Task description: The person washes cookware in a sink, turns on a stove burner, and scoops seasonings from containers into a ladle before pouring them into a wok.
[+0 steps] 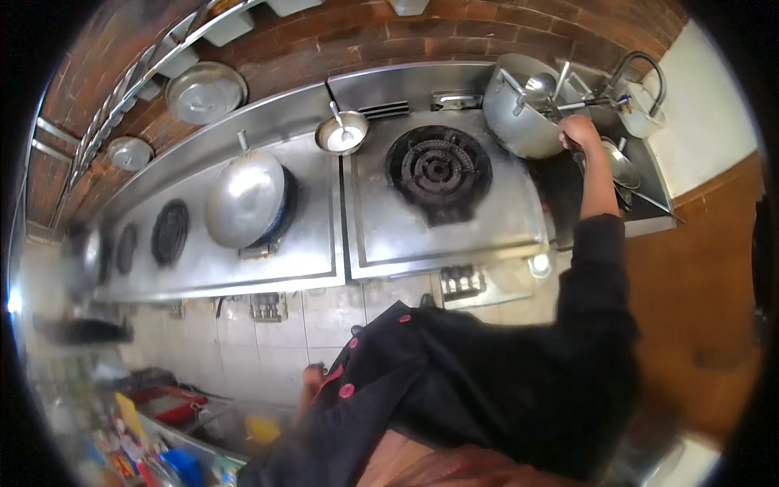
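Note:
At the right end of the stove, my right hand (578, 132) is closed around a dark handle (578, 154); the kind of tool is unclear. It is beside the rim of a large metal pot (519, 122). A ladle (540, 84) and other long-handled metal utensils lean over that pot's mouth. Low near my body, my left hand (312, 377) looks curled, partly hidden by my dark jacket (471, 365) with red buttons. Whatever its fingers hold, if anything, cannot be made out.
A bare burner (439, 169) lies left of the pot. Further left are a small pan (333, 140) with a spoon and a large wok (245, 200). A faucet (649, 73) and a metal strainer or pan (621, 169) are at the right. Behind me are cluttered containers (182, 410).

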`<state>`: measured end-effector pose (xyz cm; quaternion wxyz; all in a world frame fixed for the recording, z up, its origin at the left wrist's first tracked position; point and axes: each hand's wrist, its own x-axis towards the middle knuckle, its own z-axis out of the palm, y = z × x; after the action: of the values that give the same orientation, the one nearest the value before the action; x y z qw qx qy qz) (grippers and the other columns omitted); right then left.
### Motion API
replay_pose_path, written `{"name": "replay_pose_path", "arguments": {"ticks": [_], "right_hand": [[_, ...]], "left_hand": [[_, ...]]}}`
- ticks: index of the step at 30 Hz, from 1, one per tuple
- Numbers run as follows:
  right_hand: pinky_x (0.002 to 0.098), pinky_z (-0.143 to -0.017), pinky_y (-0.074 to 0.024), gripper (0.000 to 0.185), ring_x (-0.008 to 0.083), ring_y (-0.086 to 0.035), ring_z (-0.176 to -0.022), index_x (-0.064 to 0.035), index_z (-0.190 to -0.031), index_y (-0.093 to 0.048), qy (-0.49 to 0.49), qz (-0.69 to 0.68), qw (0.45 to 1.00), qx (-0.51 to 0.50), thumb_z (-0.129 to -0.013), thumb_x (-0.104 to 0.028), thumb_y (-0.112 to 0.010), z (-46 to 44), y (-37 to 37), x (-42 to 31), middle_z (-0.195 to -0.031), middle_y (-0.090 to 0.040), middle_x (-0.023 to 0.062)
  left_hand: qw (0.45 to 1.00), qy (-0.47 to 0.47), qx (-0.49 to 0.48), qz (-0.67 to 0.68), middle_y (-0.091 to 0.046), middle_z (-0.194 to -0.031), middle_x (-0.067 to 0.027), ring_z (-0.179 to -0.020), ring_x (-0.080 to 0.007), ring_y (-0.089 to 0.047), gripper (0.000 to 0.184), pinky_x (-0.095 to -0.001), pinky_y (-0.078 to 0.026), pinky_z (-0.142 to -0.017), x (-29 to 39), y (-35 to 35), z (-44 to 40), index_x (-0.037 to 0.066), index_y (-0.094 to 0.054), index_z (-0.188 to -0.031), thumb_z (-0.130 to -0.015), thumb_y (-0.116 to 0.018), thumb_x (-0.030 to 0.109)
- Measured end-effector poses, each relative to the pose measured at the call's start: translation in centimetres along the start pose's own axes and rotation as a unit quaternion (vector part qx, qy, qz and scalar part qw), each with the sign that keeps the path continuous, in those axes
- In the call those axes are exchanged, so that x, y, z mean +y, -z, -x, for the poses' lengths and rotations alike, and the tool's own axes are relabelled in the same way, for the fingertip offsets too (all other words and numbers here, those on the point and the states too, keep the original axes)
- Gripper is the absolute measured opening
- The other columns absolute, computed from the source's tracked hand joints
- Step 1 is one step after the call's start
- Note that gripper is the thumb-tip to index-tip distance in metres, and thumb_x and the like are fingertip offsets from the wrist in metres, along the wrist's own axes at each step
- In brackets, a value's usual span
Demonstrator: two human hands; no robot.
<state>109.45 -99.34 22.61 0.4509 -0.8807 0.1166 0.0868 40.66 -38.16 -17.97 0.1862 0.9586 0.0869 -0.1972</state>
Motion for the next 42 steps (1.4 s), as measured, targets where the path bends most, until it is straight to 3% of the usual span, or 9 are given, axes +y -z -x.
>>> {"name": "replay_pose_path", "arguments": {"ticks": [10,16,19,30,34,38,39,40,42], "right_hand": [[0.0293,-0.036,-0.0369,0.016,0.0141,-0.049,-0.043,-0.0064,-0.068,-0.051,-0.043,-0.128,0.986,-0.098,-0.081,-0.014,-0.056,-0.9,-0.1,0.2,-0.057,-0.053,0.0053],[0.0236,-0.035,-0.0339,0.011,0.0117,-0.050,-0.047,-0.0066,-0.082,-0.048,-0.059,-0.364,0.915,-0.164,-0.082,-0.012,-0.058,-0.8,3.1,1.8,-0.067,-0.057,0.0073],[0.0231,-0.035,-0.0337,0.011,0.0114,-0.049,-0.047,-0.0062,-0.083,-0.046,-0.070,-0.388,0.909,-0.137,-0.083,-0.011,-0.057,-0.5,4.9,1.3,-0.069,-0.057,0.0083],[0.0205,-0.030,-0.0332,0.015,0.0101,-0.048,-0.044,-0.0032,-0.078,-0.048,-0.021,-0.366,0.921,-0.131,-0.085,-0.015,-0.056,8.6,7.2,-6.4,-0.067,-0.057,0.0084],[0.0190,-0.029,-0.0319,0.023,0.0108,-0.042,-0.035,-0.0043,-0.074,-0.053,-0.053,-0.298,0.931,-0.205,-0.088,-0.023,-0.052,13.0,5.9,-10.7,-0.053,-0.052,0.0028],[0.0214,-0.027,-0.0298,0.025,0.0095,-0.040,-0.031,-0.0086,-0.075,-0.055,-0.043,-0.271,0.944,-0.185,-0.090,-0.029,-0.050,15.1,2.6,-13.6,-0.049,-0.049,-0.0006],[0.0225,-0.026,-0.0294,0.025,0.0092,-0.040,-0.031,-0.0093,-0.077,-0.055,-0.040,-0.241,0.941,-0.232,-0.090,-0.030,-0.049,14.8,2.3,-13.6,-0.049,-0.049,-0.0005],[0.0221,-0.026,-0.0298,0.024,0.0094,-0.040,-0.031,-0.0084,-0.080,-0.055,-0.030,-0.226,0.942,-0.246,-0.091,-0.028,-0.049,15.6,1.0,-14.3,-0.049,-0.050,0.0005],[0.0213,-0.025,-0.0306,0.021,0.0098,-0.041,-0.031,-0.0066,-0.085,-0.054,0.008,-0.228,0.938,-0.261,-0.092,-0.025,-0.048,18.2,-2.6,-15.8,-0.051,-0.051,0.0025]], "left_hand": [[0.947,0.166,0.018,0.276,-0.066,-0.097,-0.0151,-0.091,-0.0340,-0.062,0.034,-0.0417,-0.051,-0.077,3.2,-3.5,2.6,0.004,-0.062,-0.098,-0.078,-0.061,0.031],[0.983,0.135,-0.105,0.066,-0.066,-0.091,-0.0152,-0.087,-0.0313,-0.063,0.019,-0.0412,-0.051,-0.072,3.2,-5.2,1.6,0.004,-0.060,-0.086,-0.079,-0.056,0.021],[0.805,0.353,-0.072,0.472,-0.067,-0.090,-0.0119,-0.084,-0.0285,-0.064,0.015,-0.0380,-0.052,-0.070,3.4,-5.3,2.0,0.005,-0.060,-0.087,-0.076,-0.055,0.015],[0.996,0.062,-0.059,-0.005,-0.067,-0.087,-0.0069,-0.081,-0.0262,-0.063,0.023,-0.0384,-0.051,-0.070,0.9,0.9,1.6,0.008,-0.062,-0.086,-0.067,-0.069,0.019],[0.927,0.220,-0.100,0.287,-0.065,-0.086,-0.0065,-0.081,-0.0277,-0.061,0.023,-0.0400,-0.050,-0.070,-1.0,1.1,1.5,0.008,-0.063,-0.086,-0.068,-0.069,0.022],[0.995,-0.079,0.012,-0.055,-0.061,-0.084,-0.0084,-0.065,-0.0214,-0.059,0.019,-0.0348,-0.049,-0.055,-5.7,-2.5,2.2,0.004,-0.061,-0.085,-0.082,-0.060,0.023],[0.948,0.147,-0.004,0.281,-0.061,-0.082,-0.0085,-0.064,-0.0200,-0.059,0.021,-0.0337,-0.048,-0.053,-6.2,-3.9,1.8,0.003,-0.061,-0.085,-0.084,-0.056,0.023],[0.741,0.350,-0.014,0.572,-0.060,-0.079,-0.0086,-0.063,-0.0186,-0.058,0.023,-0.0326,-0.048,-0.051,-6.6,-4.7,2.0,0.002,-0.060,-0.085,-0.087,-0.053,0.024],[0.741,0.377,-0.042,0.554,-0.060,-0.075,-0.0086,-0.064,-0.0182,-0.058,0.025,-0.0322,-0.047,-0.051,-6.2,-1.6,2.3,0.001,-0.059,-0.085,-0.089,-0.050,0.025]]}}
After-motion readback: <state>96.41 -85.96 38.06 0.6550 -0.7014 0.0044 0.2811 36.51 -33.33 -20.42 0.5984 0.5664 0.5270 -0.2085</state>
